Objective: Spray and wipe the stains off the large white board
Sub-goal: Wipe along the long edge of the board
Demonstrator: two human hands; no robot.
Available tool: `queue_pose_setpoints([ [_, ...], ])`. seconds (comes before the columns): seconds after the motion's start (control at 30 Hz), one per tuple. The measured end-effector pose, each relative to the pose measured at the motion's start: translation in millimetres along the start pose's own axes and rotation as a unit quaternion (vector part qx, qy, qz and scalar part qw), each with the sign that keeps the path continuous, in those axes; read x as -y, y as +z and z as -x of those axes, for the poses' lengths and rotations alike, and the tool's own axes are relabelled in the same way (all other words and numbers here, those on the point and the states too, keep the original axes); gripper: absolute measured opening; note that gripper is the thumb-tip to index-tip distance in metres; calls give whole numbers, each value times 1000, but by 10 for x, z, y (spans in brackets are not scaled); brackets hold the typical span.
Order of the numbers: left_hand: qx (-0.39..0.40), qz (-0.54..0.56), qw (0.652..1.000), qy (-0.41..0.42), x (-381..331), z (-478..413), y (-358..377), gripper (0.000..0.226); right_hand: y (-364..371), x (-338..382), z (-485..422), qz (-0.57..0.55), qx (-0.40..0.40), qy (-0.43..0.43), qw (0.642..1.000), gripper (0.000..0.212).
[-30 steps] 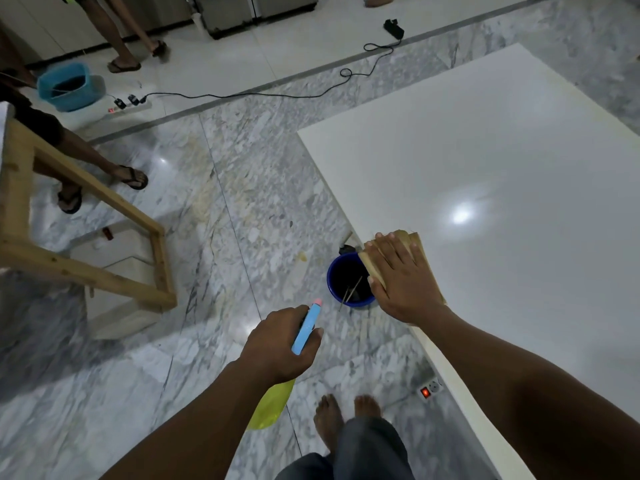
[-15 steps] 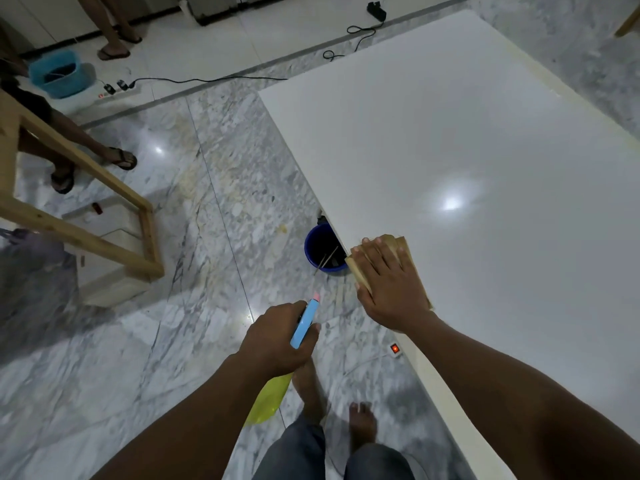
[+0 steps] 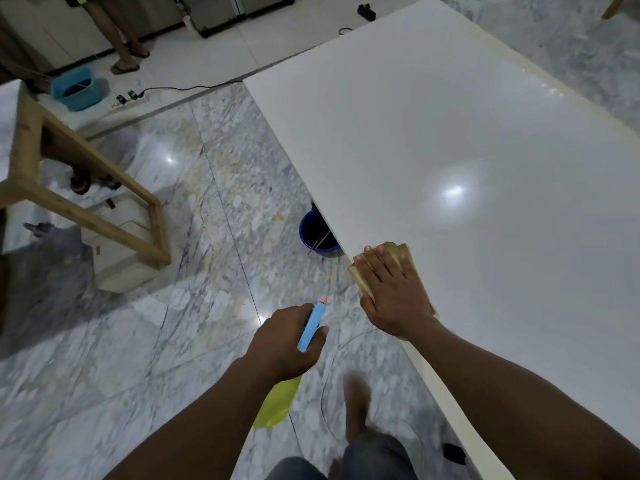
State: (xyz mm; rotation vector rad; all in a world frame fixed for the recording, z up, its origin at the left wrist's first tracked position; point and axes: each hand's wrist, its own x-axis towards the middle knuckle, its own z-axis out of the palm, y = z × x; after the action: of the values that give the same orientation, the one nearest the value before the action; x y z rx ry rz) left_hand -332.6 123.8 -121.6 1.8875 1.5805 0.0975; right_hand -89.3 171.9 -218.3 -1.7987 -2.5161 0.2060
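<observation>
Right hand (image 3: 393, 292) flat, fingers spread, pressing folded tan cloth (image 3: 398, 252) on near left edge of large glossy white board (image 3: 450, 133), not gripping; left hand (image 3: 282, 344) clenched round yellow spray bottle with blue head (image 3: 311, 325), held off-board above grey marble floor (image 3: 156, 323)

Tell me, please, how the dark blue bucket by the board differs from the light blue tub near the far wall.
The dark blue bucket is round; the light blue tub looks roughly rectangular. The bucket is a deep navy, the tub a pale teal. The bucket sits partly tucked under the edge of the white board, near the right hand; the tub stands in the open beside a power strip. Both rest upright on the floor with open tops.
</observation>
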Motion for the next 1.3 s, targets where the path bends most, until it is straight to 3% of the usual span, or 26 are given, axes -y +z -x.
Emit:
queue_pose_setpoints([
  [0.3, -1, -15, 1000, 23, -86, 855, 490, 36, 93, 20, 1147, 14, 2, 30, 999, 69],
  [0.63, 38, -6, 999, 10, -96, 2092, 1197, 29, 139, 27, 2481, 18, -8, 47, 999, 67],
  [0.8, 40, -26, 998, 33, -272, 2366, 1373, 37, 132, 29, 3045, 35, 0, 54, 998, 68],
  [1.3, 14, -33, 997, 64, -956, 3207, 2235, 27, 187, -25, 4577, 40, 13, 42, 998, 69],
])
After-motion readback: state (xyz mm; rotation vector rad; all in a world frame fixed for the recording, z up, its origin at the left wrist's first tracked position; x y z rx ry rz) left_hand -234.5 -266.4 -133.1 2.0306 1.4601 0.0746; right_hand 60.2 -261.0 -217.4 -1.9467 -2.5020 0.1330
